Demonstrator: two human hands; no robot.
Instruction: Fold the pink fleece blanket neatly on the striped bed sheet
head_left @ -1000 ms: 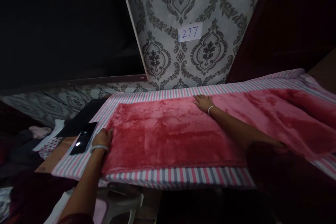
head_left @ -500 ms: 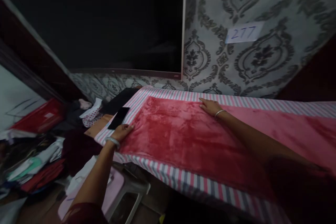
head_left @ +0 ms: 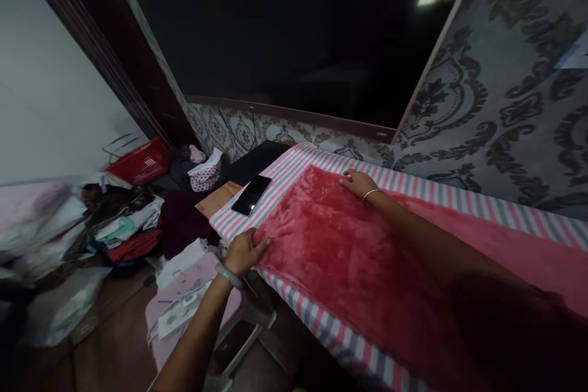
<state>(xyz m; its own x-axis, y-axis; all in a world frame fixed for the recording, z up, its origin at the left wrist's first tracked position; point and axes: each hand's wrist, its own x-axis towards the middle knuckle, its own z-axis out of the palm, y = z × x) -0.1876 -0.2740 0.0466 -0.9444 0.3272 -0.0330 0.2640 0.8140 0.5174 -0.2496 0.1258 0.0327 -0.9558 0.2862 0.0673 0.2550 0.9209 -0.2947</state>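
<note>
A plush red blanket [head_left: 321, 239] lies on a table covered with a pink, grey and white striped cloth [head_left: 294, 162]. My left hand [head_left: 242, 254], with a bangle at the wrist, rests at the blanket's near left corner, its thumb lying apart from the index finger on the plush. At the blanket's far edge, my right hand [head_left: 361, 185] lies palm down with fingers apart, touching the fabric near the striped border. Beyond my left hand a black phone [head_left: 252, 195] lies on the striped cloth.
A large dark television [head_left: 298, 37] hangs above the table's far side. On the left are a red basket [head_left: 140, 162], a dotted white bag [head_left: 206, 173] and heaped clothes [head_left: 133, 220]. A pink stool [head_left: 160, 312] with a power strip stands below my left arm.
The view has turned left, showing more of the floor and clothes. My left hand has moved slightly along the blanket's left edge toward its near corner; my right hand stays by the far edge.
</note>
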